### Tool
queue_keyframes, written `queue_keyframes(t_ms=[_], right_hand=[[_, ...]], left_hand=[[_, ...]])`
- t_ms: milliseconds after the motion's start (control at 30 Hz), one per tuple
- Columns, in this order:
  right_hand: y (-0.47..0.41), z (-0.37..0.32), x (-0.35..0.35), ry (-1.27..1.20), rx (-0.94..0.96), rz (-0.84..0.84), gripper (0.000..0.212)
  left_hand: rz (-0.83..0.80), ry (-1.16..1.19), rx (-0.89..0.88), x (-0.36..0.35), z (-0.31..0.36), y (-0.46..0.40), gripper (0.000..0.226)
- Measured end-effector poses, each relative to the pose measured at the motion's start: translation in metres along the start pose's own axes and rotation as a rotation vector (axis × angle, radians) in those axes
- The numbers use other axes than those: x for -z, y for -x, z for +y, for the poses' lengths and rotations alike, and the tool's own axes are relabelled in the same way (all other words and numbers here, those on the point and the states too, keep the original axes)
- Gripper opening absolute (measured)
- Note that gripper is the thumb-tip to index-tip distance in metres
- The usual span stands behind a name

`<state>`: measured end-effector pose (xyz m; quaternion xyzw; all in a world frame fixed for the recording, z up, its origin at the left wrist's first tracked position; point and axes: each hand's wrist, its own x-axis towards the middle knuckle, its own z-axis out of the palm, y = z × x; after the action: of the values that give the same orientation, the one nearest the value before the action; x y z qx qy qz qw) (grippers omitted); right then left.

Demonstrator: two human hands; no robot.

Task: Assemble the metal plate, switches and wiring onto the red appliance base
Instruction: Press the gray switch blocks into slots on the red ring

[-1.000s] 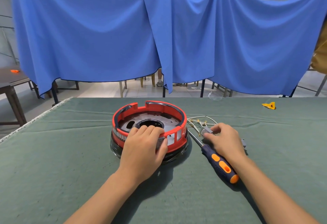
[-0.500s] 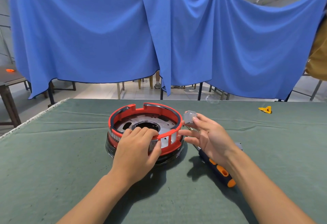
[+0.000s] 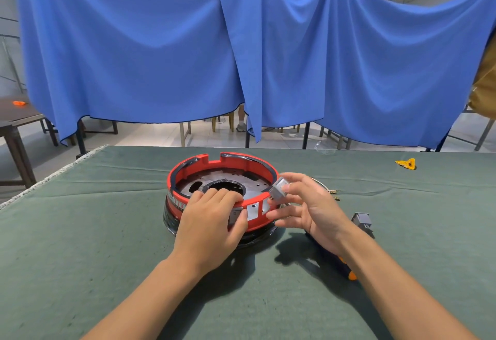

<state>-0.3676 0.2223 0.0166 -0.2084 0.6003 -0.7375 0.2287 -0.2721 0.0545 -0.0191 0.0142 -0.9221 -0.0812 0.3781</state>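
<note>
— Where's the red base (image 3: 212,164)?
— On the green worktop (image 3: 80,232), metal plate (image 3: 252,188) seated inside it. The left hand (image 3: 212,221) grasps its near rim, fingers (image 3: 214,194) curled over the edge, thumb on the outer wall.
— And the switch?
— The right hand (image 3: 308,205) pinches a small grey switch (image 3: 277,190) at the rim's right side. A second switch (image 3: 362,221) and the wires (image 3: 332,192) lie just beyond that hand.

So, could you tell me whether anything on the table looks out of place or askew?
Nothing looks damaged or spilled. A second grey switch lies loose on the green cloth beside the right hand, and a small yellow piece sits alone near the far edge.
</note>
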Motion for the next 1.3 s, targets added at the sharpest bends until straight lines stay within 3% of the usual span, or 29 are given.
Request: queue_keyframes(t_ms=[267,433,567,667,933,1200,1300], right_hand=[[0.005,-0.006,-0.014,0.234,0.012,-0.138,0.009],[0.005,-0.009,-0.018,0.410,0.038,-0.206,0.017],[0.003,-0.008,-0.014,0.673,0.145,-0.127,0.026],[0.001,-0.004,-0.014,0.744,0.164,-0.089,0.019],[0.000,-0.002,-0.019,1.015,0.185,-0.016,0.029],[0.004,0.017,-0.027,1.376,0.494,0.126,0.047],[0.005,0.026,-0.025,1.491,0.575,0.197,0.050]], left_hand=[[0.168,0.065,-0.144,0.001,0.001,-0.002,0.033],[0.229,0.225,-0.108,0.002,0.003,-0.003,0.027],[0.203,0.240,-0.149,0.002,0.001,-0.002,0.026],[0.162,0.206,-0.170,0.002,-0.001,-0.002,0.026],[0.050,0.087,0.067,0.003,0.003,0.001,0.036],[-0.020,0.055,0.074,0.004,0.003,0.001,0.034],[-0.017,0.094,0.068,0.004,0.003,0.000,0.044]])
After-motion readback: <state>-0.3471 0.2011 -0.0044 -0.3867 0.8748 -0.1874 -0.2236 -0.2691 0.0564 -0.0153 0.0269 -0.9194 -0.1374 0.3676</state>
